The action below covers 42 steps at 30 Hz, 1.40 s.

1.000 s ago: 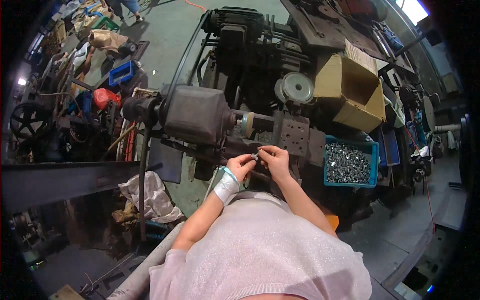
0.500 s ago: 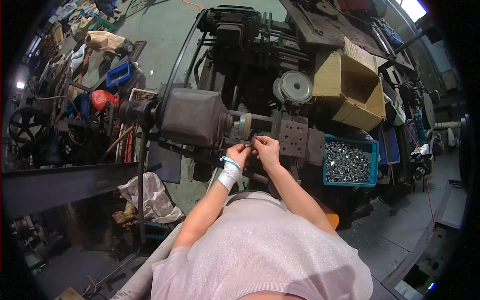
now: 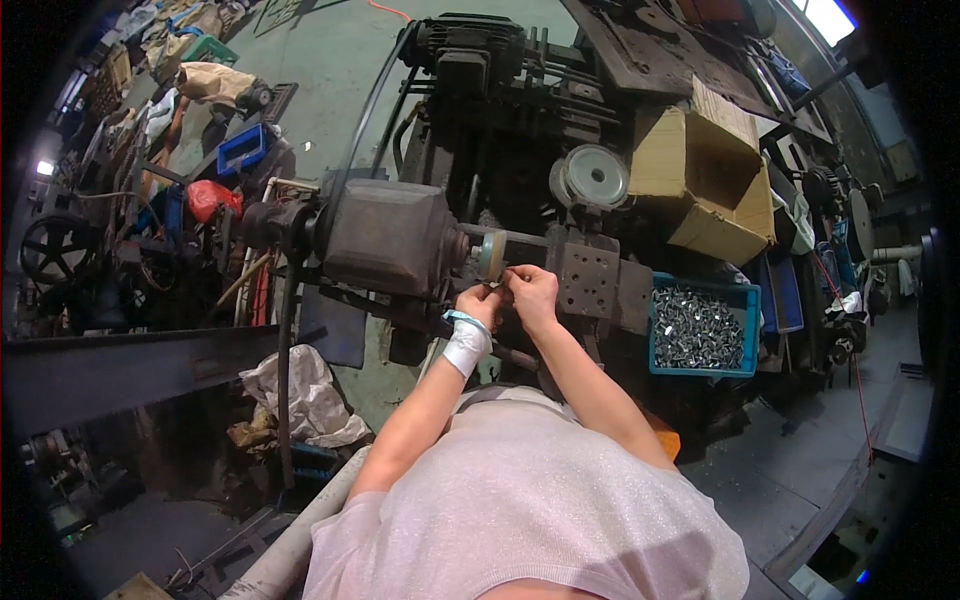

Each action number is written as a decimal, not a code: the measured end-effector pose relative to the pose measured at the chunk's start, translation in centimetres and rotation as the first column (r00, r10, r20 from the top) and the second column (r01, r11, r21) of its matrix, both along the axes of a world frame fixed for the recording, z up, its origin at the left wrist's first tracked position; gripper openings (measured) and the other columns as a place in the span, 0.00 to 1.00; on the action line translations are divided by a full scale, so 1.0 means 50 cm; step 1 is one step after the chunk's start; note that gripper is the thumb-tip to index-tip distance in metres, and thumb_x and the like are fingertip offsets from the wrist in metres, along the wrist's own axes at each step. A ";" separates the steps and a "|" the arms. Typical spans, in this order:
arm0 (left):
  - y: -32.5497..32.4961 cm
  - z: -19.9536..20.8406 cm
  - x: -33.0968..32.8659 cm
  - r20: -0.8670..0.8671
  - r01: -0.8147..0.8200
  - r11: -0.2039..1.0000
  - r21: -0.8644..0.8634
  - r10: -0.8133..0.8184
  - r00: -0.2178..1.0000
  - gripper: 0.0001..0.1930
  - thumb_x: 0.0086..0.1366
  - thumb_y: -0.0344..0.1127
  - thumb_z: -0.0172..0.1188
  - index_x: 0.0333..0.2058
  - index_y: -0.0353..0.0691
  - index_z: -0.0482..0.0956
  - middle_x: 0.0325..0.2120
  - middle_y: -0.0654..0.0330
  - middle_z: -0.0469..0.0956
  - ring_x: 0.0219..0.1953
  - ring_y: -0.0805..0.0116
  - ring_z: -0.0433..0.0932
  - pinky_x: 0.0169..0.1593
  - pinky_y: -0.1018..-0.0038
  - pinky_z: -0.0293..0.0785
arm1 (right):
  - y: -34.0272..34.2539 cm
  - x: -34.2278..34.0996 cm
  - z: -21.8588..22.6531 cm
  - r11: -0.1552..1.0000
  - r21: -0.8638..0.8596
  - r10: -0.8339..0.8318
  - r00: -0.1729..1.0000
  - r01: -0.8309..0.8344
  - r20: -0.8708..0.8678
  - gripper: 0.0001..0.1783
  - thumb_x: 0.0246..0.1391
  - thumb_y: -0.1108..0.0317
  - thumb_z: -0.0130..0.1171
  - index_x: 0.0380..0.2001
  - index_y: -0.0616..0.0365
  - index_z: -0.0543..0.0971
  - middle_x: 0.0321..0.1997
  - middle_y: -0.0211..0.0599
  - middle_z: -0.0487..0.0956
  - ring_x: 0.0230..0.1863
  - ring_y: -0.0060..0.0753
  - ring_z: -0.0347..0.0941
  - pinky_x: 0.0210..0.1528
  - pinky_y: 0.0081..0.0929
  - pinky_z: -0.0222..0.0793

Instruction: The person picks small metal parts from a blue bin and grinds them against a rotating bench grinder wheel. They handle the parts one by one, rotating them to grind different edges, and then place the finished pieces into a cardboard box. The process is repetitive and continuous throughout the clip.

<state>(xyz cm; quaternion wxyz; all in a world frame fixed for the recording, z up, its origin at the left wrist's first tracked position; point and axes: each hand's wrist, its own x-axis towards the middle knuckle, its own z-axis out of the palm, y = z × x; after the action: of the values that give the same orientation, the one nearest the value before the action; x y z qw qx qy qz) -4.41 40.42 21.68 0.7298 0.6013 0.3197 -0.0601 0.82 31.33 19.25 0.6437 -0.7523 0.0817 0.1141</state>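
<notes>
My left hand [image 3: 479, 304] and my right hand [image 3: 532, 294] meet in front of the grinding machine, fingertips pinched together. Whatever they pinch is too small and too covered by the fingers to name. Just above the fingertips is a pale, round-edged wheel [image 3: 492, 255] on the spindle of the dark machine head [image 3: 388, 238]. To the right of my right hand stands a dark metal block [image 3: 587, 280] with several holes. A white wrap and a light blue band circle my left wrist.
A teal crate [image 3: 752, 330] of small shiny metal parts [image 3: 697, 328] stands at the right. Behind it sits an open cardboard box [image 3: 660, 158]. A round metal disc [image 3: 597, 174] rises behind the holed block. A white sack [image 3: 300, 395] lies at lower left beside a dark upright post [image 3: 286, 400].
Both hands have shifted slightly, the right hand's fingertips a little nearer the wheel. Their pinched grip stays much the same, and the whole view has moved very slightly.
</notes>
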 end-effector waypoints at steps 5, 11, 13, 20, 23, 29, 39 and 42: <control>-0.004 0.010 0.004 0.005 0.003 1.000 -0.002 -0.003 1.000 0.06 0.52 0.32 0.54 0.22 0.35 0.74 0.12 0.65 0.69 0.12 0.76 0.65 0.15 0.79 0.61 | -0.003 -0.001 -0.016 1.000 0.004 -0.023 1.000 0.023 0.012 0.06 0.43 0.73 0.57 0.25 0.65 0.77 0.17 0.29 0.73 0.14 0.15 0.63 0.13 0.14 0.54; 0.012 0.010 -0.021 0.103 0.130 0.987 0.095 -0.139 0.985 0.10 0.54 0.39 0.56 0.23 0.38 0.74 0.15 0.65 0.71 0.13 0.77 0.67 0.17 0.79 0.64 | -0.019 -0.022 0.057 0.949 0.311 0.012 0.984 0.045 -0.179 0.07 0.44 0.74 0.55 0.27 0.68 0.76 0.20 0.33 0.74 0.18 0.20 0.67 0.17 0.16 0.60; 0.021 0.032 -0.049 0.042 0.137 0.982 -0.129 -0.132 0.990 0.11 0.57 0.41 0.53 0.26 0.39 0.74 0.16 0.66 0.71 0.14 0.78 0.67 0.17 0.80 0.63 | -0.035 -0.037 0.081 0.922 0.383 0.043 0.969 0.055 -0.243 0.06 0.46 0.74 0.53 0.28 0.67 0.73 0.18 0.34 0.71 0.15 0.21 0.64 0.13 0.16 0.55; 0.040 0.014 -0.086 -0.123 -0.088 0.722 -0.687 0.004 0.992 0.12 0.61 0.41 0.46 0.36 0.40 0.70 0.28 0.63 0.74 0.26 0.74 0.74 0.26 0.74 0.74 | -0.088 -0.069 0.130 0.692 0.718 0.361 0.827 0.072 -0.431 0.04 0.46 0.71 0.54 0.23 0.56 0.69 0.16 0.29 0.68 0.14 0.25 0.65 0.13 0.20 0.57; 0.027 0.006 -0.091 -0.141 -0.124 0.684 -0.719 0.031 0.989 0.11 0.61 0.38 0.46 0.38 0.39 0.70 0.30 0.60 0.74 0.33 0.69 0.74 0.32 0.69 0.74 | -0.085 -0.078 0.139 0.802 0.593 0.390 0.815 -0.072 -0.428 0.04 0.47 0.70 0.54 0.27 0.58 0.71 0.15 0.30 0.67 0.14 0.24 0.63 0.12 0.19 0.56; 0.018 -0.046 -0.101 -0.129 -0.133 0.639 -0.758 0.053 0.990 0.10 0.60 0.33 0.47 0.39 0.39 0.70 0.31 0.59 0.74 0.32 0.68 0.74 0.32 0.69 0.74 | -0.081 -0.096 0.142 0.853 0.475 0.406 0.846 -0.216 -0.345 0.07 0.44 0.74 0.56 0.30 0.64 0.74 0.19 0.31 0.73 0.14 0.20 0.66 0.12 0.15 0.56; 0.015 -0.080 -0.111 -0.229 -0.224 0.459 -0.860 0.046 0.972 0.11 0.60 0.32 0.48 0.42 0.44 0.70 0.32 0.59 0.74 0.33 0.67 0.74 0.32 0.68 0.73 | -0.080 -0.131 0.151 0.896 0.105 0.436 0.900 -0.432 -0.021 0.10 0.38 0.74 0.61 0.28 0.64 0.76 0.22 0.29 0.74 0.17 0.16 0.66 0.16 0.14 0.59; 0.013 -0.062 -0.116 -0.257 -0.262 0.447 -0.855 0.072 0.964 0.11 0.60 0.32 0.48 0.42 0.45 0.69 0.34 0.60 0.74 0.33 0.68 0.74 0.32 0.68 0.72 | -0.083 -0.133 0.143 0.878 -0.134 0.477 0.865 -0.460 0.156 0.09 0.38 0.74 0.61 0.27 0.64 0.76 0.21 0.28 0.75 0.19 0.16 0.67 0.20 0.15 0.62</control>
<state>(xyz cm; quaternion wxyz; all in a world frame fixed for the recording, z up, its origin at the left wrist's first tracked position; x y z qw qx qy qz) -10.21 41.07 18.59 0.9044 0.0944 0.3655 -0.1991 -5.84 27.17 26.41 0.5659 -0.7859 -0.1579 0.1930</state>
